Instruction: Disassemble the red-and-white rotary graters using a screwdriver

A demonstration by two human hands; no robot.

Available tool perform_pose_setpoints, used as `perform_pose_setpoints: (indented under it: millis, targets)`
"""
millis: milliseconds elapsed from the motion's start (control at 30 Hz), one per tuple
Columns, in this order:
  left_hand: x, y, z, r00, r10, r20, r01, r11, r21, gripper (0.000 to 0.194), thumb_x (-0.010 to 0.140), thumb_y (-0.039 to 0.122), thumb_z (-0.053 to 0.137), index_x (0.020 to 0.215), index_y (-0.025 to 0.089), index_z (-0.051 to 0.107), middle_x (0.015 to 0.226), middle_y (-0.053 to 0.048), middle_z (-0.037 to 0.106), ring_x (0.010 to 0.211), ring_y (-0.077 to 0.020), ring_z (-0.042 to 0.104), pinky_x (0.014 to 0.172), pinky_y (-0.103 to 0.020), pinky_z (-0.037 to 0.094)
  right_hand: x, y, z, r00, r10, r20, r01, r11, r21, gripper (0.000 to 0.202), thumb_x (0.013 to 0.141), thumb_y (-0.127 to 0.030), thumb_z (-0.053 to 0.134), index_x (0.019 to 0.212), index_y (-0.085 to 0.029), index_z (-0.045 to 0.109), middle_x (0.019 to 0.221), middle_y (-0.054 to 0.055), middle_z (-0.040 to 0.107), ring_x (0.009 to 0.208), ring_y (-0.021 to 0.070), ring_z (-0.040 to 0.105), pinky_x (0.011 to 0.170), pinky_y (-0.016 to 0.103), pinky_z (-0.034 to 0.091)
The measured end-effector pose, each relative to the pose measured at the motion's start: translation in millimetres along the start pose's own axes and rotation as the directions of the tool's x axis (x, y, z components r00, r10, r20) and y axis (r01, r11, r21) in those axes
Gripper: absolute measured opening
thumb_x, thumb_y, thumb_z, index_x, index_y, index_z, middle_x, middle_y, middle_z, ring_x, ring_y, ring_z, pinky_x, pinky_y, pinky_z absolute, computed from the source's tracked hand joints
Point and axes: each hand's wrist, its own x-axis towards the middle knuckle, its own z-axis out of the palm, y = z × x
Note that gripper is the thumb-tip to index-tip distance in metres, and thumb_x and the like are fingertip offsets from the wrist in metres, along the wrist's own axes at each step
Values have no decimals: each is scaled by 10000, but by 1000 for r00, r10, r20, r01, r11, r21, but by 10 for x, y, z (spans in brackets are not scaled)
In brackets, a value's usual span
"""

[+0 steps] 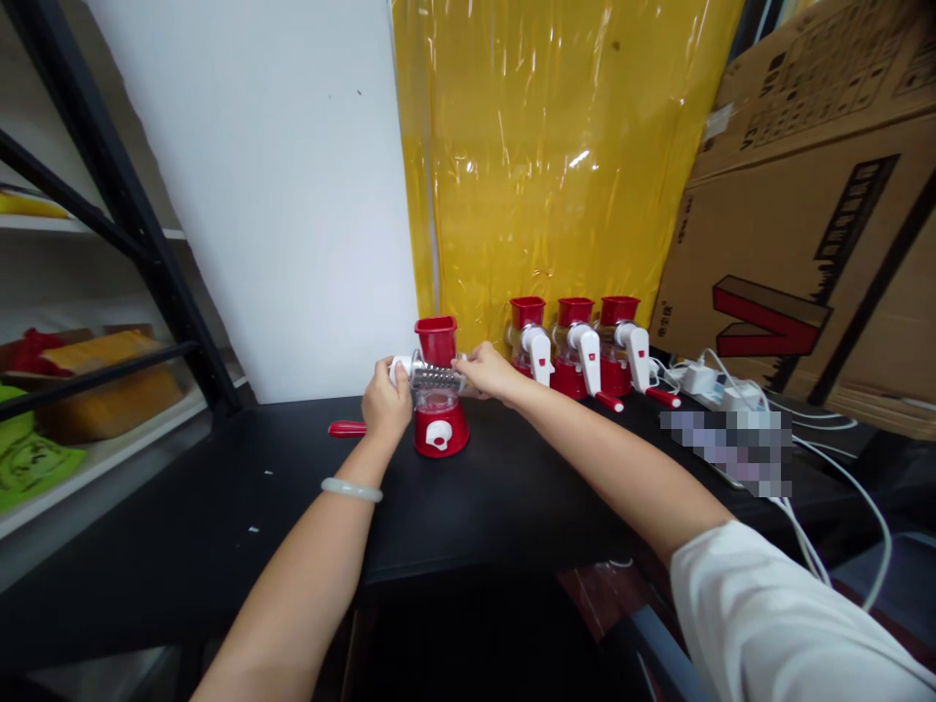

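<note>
A red rotary grater (441, 431) stands upright on the black table, with a clear middle section and a red hopper on top. A metal grating drum (437, 377) lies sideways in its middle section. My left hand (387, 398) is closed round the white part at the grater's left side, its thumb on top. At the right side, my right hand (484, 372) pinches the edge of the clear housing near the drum's end. A red handle (347, 429) sticks out to the left behind my left hand.
Three more red graters (575, 341) with white cranks stand to the right against a yellow sheet (556, 146). White chargers and cables (742, 395) lie further right, before a large cardboard box (804, 224). A shelf (109, 439) is at the left of the black table (307, 526).
</note>
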Motion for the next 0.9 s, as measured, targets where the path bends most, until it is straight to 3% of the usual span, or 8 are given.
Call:
perform_pose_setpoints:
  millis: [67,200,300,367,467,600,700,900]
  targets:
    - [8,-22,19,1000,12,-27,-13,999,-29,467,1009,438,283,1236,155,577,1052,-157,727,960,-293,691,771,-331,468,-19,-42,-48,996,50,69,-59,991,123,238,922,-382,511,901,-146,526,699,82,643,621,199,656,498,302,540]
    - [18,-52,39,996,51,-71,-55,997,-56,459,1006,432,292,1177,153,614,990,-151,734,894,-278,694,729,-313,457,-48,-95,-116,991,122,53,-132,952,276,365,910,-343,538,1184,-164,378,633,12,609,521,203,629,402,322,527]
    - [15,-49,36,996,64,-65,-68,996,-60,456,1002,448,309,1157,161,627,954,-139,735,857,-266,692,707,-301,447,-39,-85,-181,987,126,95,-149,940,306,456,926,-344,488,1291,-186,266,647,2,615,551,221,653,429,359,554]
    - [12,-44,35,997,58,-53,-61,996,-63,457,1002,455,312,1153,164,630,934,-135,735,841,-262,690,698,-297,439,-36,-78,-242,990,98,97,-119,962,246,423,941,-361,440,1297,-185,294,700,32,640,614,238,677,509,404,581]
    - [10,-43,40,998,52,-39,-55,996,-70,463,1002,463,305,1145,167,631,916,-132,734,835,-267,686,688,-298,428,-74,-117,-337,998,-45,-52,43,998,-39,403,944,-431,440,1251,-169,429,889,114,677,840,282,698,754,486,578]
    - [10,-46,44,998,48,-34,-51,996,-74,459,1006,458,296,1151,167,620,911,-129,732,834,-268,685,682,-297,419,-169,-245,-372,918,-337,-209,249,900,-358,455,931,-487,489,1246,-162,534,1233,184,571,1166,333,590,980,515,469]
    - [5,-36,39,999,40,-31,-41,997,-65,449,1011,442,289,1161,167,611,922,-134,731,834,-267,684,687,-298,421,-137,-312,-312,901,-397,-173,313,873,-375,481,903,-500,559,1273,-192,560,1272,171,522,1221,329,548,1011,505,444]
    - [-3,-36,45,998,53,-39,-55,997,-57,439,1014,430,278,1144,172,608,898,-126,729,816,-264,685,687,-298,427,250,-407,-239,940,-339,-30,323,918,-230,692,779,-560,704,1303,-145,526,1209,173,596,1154,295,583,981,462,471]
